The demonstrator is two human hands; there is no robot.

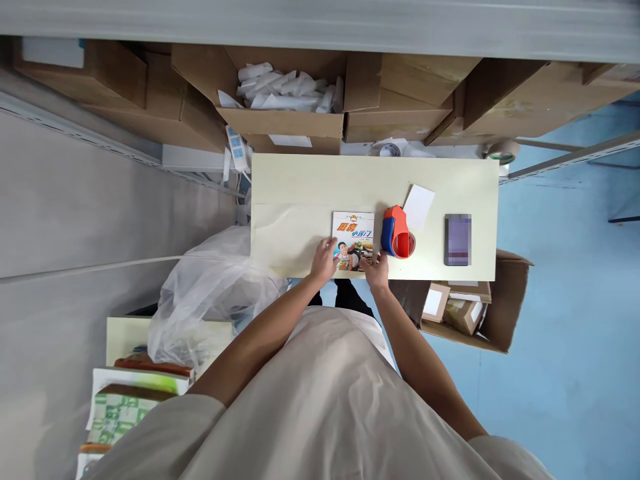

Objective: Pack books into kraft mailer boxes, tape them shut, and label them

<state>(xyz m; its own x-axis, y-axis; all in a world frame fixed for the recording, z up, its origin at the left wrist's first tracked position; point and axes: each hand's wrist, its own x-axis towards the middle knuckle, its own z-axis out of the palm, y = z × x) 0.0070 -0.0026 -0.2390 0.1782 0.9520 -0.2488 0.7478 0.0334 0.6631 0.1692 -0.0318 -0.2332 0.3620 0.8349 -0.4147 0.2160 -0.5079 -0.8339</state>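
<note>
A wide lane runs across the left of the tabletop [293, 183], and another along its far strip, up to the wall of cardboard boxes [287, 123]! Right of the booklet [353, 223] it's tight: the tape dispenser [393, 227] stands just beside it. Then a gap opens before the phone [458, 240].

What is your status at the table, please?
Left hand and right hand at lower sides of book. Book cover up on table. Tape dispenser close beside right hand, possibly crowding it.

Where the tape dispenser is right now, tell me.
In the head view, the tape dispenser is on the table, just right of the booklet and beyond the right hand.
</note>
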